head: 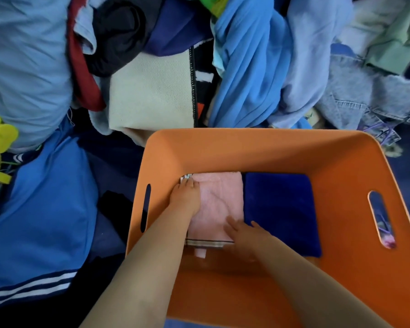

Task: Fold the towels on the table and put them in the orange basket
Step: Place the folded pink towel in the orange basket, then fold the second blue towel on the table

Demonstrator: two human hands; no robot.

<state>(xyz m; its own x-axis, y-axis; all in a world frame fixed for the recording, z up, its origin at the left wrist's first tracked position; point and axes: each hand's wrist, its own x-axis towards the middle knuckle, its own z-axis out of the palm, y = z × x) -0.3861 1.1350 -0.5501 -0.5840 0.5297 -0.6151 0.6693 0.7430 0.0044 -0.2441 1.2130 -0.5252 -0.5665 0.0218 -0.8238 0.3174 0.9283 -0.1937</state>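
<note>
Orange plastic fills the lower right of the head view: the basket (270, 150) stands among heaped clothes, with a slot handle cut in its left wall and another in its right. Both bare forearms reach down into it from the bottom edge.

On its floor lie two folded towels, touching along one edge. The pink towel (219, 202) is to the left, the blue towel (279, 209) to the right. Under the near edge of the pink one a striped hem and a small pink tag stick out (what they belong to cannot be told).

The left hand (186, 197) lies on the pink towel's left side, close to the basket's left wall, fingers pointing away toward the far corner; they look fairly straight and pressed flat on the cloth, not wrapped round anything. The right hand (244, 232) rests on the near right corner of the pink towel, just where it meets the blue one, fingers spread and straight, palm down.

Beyond the basket the pile holds a cream cloth (149, 91), a bright blue garment (244, 67) and a denim piece (365, 98). To the left lies a blue garment with white stripes (40, 209), and yellow plastic clips (0, 140) sit at the left edge.
</note>
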